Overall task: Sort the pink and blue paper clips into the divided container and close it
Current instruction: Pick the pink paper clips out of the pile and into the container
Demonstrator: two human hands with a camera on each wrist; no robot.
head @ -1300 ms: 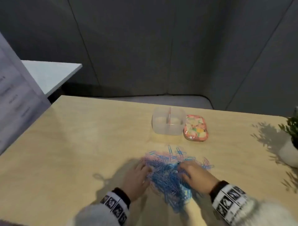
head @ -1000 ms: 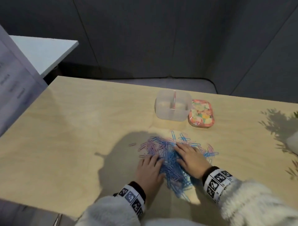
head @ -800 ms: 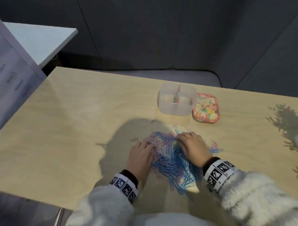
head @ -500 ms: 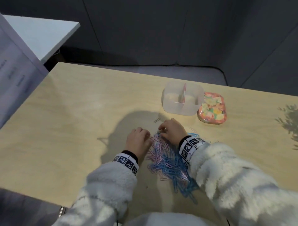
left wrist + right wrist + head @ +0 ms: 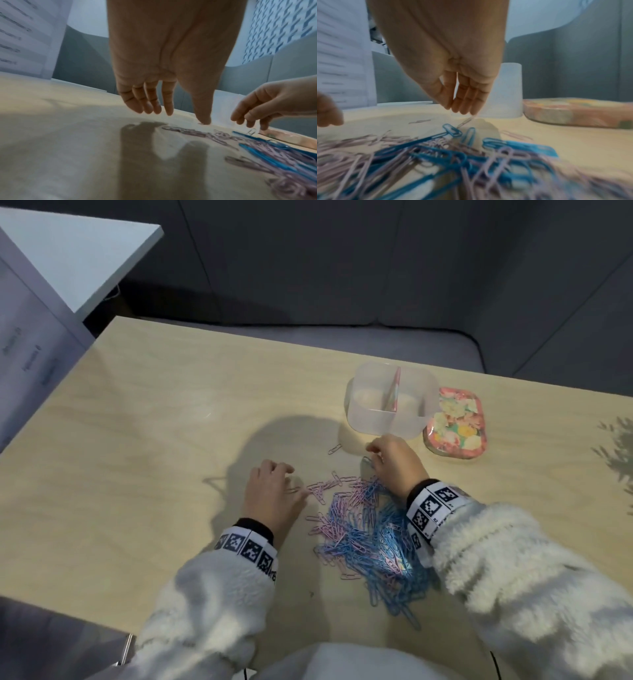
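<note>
Fingertips (image 5: pixel 471 111) of right hand (image 5: pixel 394 463) pinch a clip just before the container (image 5: pixel 387 419).

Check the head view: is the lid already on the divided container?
No, the floral lid lies on the table beside the open divided container.

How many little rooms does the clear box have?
2. The box is split by one divider: one room on its left side and one on its right side, next to the flowery lid. Both look empty.
</note>
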